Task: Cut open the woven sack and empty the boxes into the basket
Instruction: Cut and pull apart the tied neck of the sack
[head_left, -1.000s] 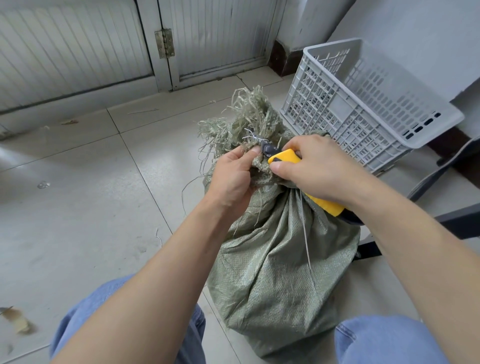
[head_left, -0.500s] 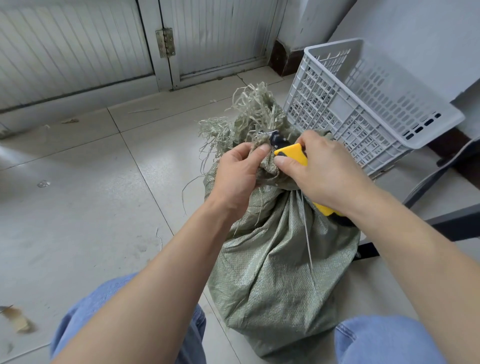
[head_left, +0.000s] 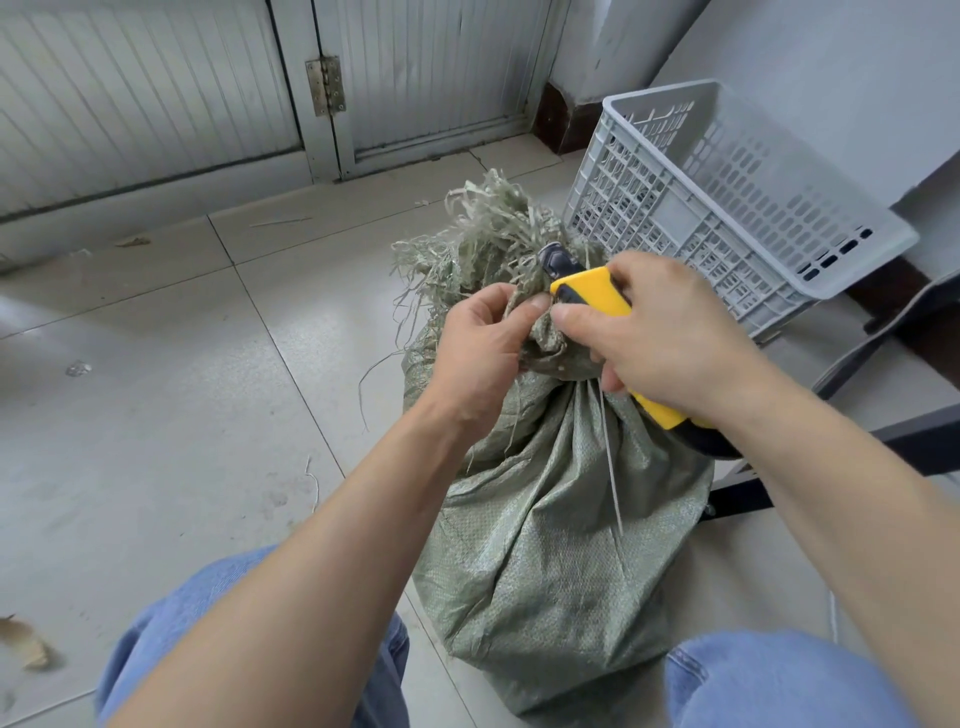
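1. Two knees in blue denim are framing the bottom edge, and the grey-green woven plastic sack is standing upright on the floor between them, its base close to the legs.
2. The left hand is pinching the bunched neck of the sack, its fingers curled on the gathered cloth.
3. The right hand is gripping the yellow and black utility knife, its fingers wrapped round the handle. The knife's long axis is running from lower right to upper left, with the dark tip pointing into the sack's frayed top.
4. Pale floor tiles are leaving open room to the left of the sack, while a dark metal frame is crowding the right side.
5. The grey perforated plastic basket is sitting tilted just beyond the sack on the right, against the wall.
6. A white ribbed door is closing off the far edge.
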